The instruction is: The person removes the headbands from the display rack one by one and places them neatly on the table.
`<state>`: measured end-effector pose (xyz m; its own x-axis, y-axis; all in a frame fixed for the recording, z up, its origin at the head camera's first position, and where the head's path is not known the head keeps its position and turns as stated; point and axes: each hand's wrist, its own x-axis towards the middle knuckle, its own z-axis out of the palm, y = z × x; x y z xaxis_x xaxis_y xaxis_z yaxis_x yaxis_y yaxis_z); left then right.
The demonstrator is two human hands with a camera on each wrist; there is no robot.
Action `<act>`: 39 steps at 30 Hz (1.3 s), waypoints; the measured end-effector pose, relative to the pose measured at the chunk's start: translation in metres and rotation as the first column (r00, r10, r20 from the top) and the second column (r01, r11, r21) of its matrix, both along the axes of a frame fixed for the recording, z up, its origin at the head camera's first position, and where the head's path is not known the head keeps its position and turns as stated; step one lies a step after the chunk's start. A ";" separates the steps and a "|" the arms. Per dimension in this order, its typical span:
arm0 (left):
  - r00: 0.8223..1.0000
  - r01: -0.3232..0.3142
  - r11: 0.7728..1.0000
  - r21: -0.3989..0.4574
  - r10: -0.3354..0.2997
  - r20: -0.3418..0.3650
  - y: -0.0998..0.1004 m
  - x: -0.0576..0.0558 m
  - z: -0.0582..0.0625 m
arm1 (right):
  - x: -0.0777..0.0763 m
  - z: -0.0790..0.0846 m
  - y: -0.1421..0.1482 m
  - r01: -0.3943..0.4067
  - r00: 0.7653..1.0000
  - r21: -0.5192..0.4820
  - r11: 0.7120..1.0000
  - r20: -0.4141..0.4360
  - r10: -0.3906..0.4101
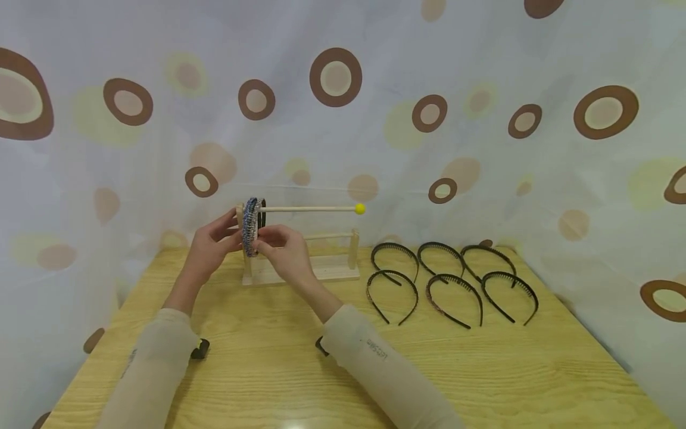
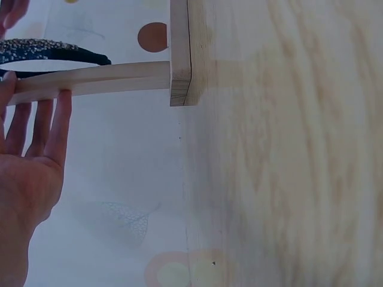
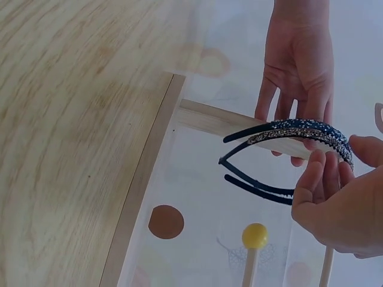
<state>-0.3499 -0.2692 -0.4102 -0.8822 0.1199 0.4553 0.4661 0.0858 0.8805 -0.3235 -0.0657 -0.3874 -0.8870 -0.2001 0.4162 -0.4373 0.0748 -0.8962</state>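
Observation:
Two glittery headbands, a blue one (image 1: 249,229) and a silver one (image 3: 263,137), hang side by side at the left end of the upper rod (image 1: 308,209) of a wooden stand (image 1: 334,266). My right hand (image 1: 289,253) pinches the headbands' front side between thumb and fingers, below the rod. With the left hand (image 1: 206,250) I hold the stand's left post (image 2: 119,78), fingers behind it and thumb on the near side. A yellow ball (image 3: 255,236) caps the rod's free right end.
Several dark toothed headbands, one of them here (image 1: 393,274), lie in two rows on the wooden table (image 1: 300,369), right of the stand. A lower rod (image 1: 327,236) runs to the stand's short right post (image 1: 354,250). Behind hangs a patterned curtain (image 1: 375,137).

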 end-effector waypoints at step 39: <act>0.999 -0.013 0.999 -0.047 0.015 0.032 -0.003 -0.001 -0.001 | -0.007 0.026 0.036 0.200 0.940 0.073 0.977 -0.294 -0.170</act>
